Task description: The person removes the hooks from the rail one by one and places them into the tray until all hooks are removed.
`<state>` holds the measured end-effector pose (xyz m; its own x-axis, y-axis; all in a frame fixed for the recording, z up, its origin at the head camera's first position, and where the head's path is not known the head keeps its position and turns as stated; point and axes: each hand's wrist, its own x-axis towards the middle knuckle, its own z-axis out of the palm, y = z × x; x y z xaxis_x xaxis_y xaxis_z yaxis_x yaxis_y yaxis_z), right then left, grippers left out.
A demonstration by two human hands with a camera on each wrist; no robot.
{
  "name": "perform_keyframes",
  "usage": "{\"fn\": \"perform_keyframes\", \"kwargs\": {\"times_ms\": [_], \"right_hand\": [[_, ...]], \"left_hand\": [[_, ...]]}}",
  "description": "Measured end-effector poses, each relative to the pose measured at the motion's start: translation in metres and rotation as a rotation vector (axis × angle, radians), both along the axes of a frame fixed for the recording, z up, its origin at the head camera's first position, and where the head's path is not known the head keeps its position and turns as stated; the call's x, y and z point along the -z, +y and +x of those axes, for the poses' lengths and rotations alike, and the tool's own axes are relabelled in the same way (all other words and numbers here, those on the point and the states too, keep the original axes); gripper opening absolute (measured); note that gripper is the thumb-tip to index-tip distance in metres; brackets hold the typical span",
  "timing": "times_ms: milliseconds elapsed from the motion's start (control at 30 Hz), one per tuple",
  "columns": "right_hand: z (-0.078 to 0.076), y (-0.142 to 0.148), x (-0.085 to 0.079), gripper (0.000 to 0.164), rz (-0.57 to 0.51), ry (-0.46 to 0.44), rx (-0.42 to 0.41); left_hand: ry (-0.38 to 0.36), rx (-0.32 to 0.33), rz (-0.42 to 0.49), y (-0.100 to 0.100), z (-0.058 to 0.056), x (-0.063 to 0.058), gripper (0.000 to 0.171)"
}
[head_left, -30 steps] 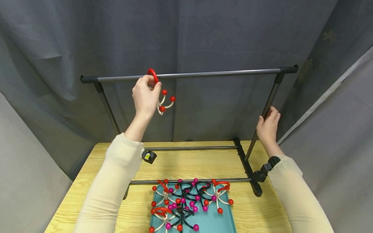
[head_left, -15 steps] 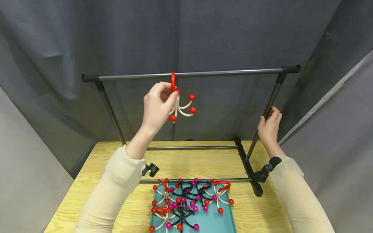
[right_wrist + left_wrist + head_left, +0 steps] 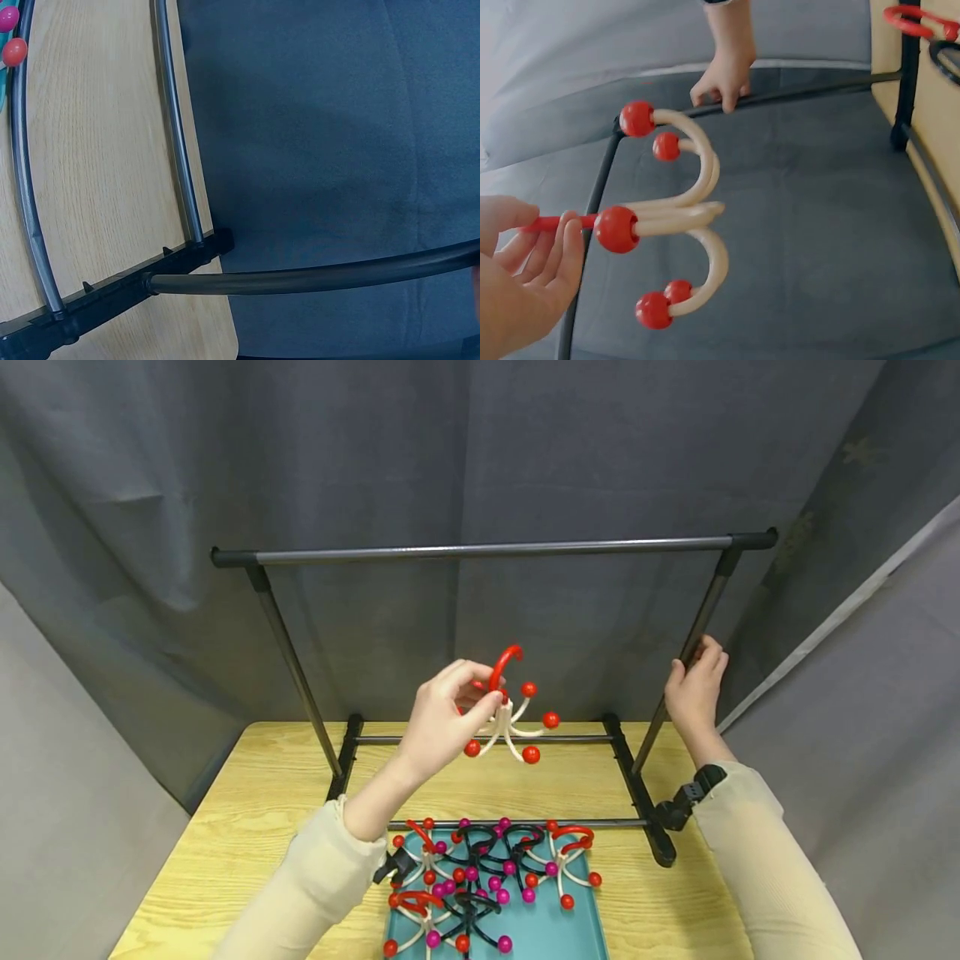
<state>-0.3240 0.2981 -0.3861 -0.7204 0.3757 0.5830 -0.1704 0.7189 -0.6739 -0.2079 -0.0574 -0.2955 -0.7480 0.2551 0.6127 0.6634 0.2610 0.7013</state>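
In the head view my left hand [image 3: 442, 722] pinches the red hook of a multi-arm hook hanger [image 3: 507, 722], which has white curved arms tipped with red balls. It is held in the air below the metal top bar [image 3: 600, 547] of a rack, apart from it. In the left wrist view, thumb and fingers grip the hook, and the hanger's arms [image 3: 705, 217] point away from the palm. My right hand [image 3: 696, 689] holds the rack's right upright [image 3: 705, 608], thumb in front. Only a sliver of that hand shows at the right wrist view's edge, by the upright [image 3: 315, 279].
A teal tray [image 3: 573, 935] at the front holds several similar hangers, some red and white, some black with magenta balls [image 3: 504, 943]. The rack's black feet [image 3: 637, 797] and lower bars [image 3: 555, 740] rest on the wooden table [image 3: 202, 860]. Grey curtains [image 3: 360, 460] surround it.
My left hand has lowered the hanger and moved it to the right, from beside the top bar to well below it. My right hand stays on the upright.
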Motion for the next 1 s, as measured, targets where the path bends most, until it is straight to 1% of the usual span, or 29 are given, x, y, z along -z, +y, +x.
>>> {"fn": "perform_keyframes", "kwargs": {"times_ms": [167, 333, 500, 700, 800, 933, 1000], "right_hand": [[0.002, 0.000, 0.000, 0.043, 0.000, -0.016, -0.003], [0.001, 0.001, 0.000, 0.043, -0.002, -0.011, -0.001], [0.001, 0.001, -0.001, 0.043, -0.001, -0.013, -0.001], [0.003, 0.001, -0.001, 0.044, -0.010, -0.026, 0.002], [0.003, 0.001, -0.001, 0.043, -0.011, -0.025, 0.004], [0.003, 0.001, -0.002, 0.043, -0.015, -0.027, 0.000], [0.002, 0.000, -0.002, 0.043, -0.013, -0.024, -0.003]], "left_hand": [[-0.119, 0.080, -0.046, 0.007, 0.012, 0.023, 0.009], [-0.197, 0.141, -0.103, 0.011, 0.020, 0.041, 0.011], [-0.250, 0.175, -0.136, 0.015, 0.028, 0.055, 0.011], [-0.271, 0.240, -0.192, 0.020, 0.036, 0.070, 0.010], [-0.300, 0.292, -0.211, 0.021, 0.040, 0.078, 0.011], [-0.367, 0.385, -0.224, 0.024, 0.047, 0.088, 0.012], [-0.382, 0.425, -0.251, 0.025, 0.050, 0.093, 0.012]]}}
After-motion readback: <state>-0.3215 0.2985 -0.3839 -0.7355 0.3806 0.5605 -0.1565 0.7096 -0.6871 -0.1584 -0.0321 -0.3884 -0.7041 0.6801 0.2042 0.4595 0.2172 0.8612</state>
